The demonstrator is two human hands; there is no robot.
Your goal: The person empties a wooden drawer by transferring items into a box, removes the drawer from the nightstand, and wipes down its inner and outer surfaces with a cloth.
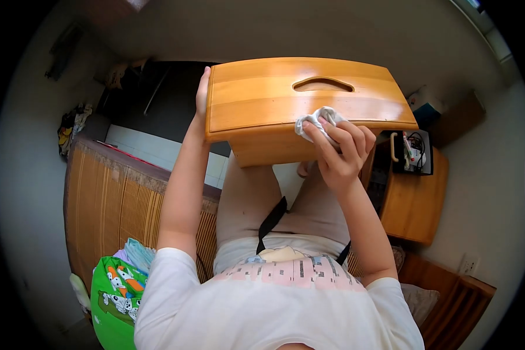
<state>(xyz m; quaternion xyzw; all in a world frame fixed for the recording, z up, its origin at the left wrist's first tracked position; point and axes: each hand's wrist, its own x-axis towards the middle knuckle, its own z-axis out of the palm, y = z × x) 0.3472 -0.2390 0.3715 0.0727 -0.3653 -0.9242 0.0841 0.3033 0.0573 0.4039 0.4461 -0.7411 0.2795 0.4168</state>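
Observation:
A wooden drawer (256, 93), with a curved handle slot cut in its front panel, is held up in front of me above my thighs. My left hand (203, 96) grips its left end; most of those fingers are hidden behind the panel. In my right hand (343, 154) is a crumpled white cloth (321, 119), bunched between the fingers and pressed against the lower edge of the front panel, right of centre.
To my right stands a wooden cabinet (417, 201) with a black box (414, 153) of cables on it. On my left is a bed with a bamboo mat (108, 192) and a green printed cloth (114, 297). A wall socket (469, 264) sits at lower right.

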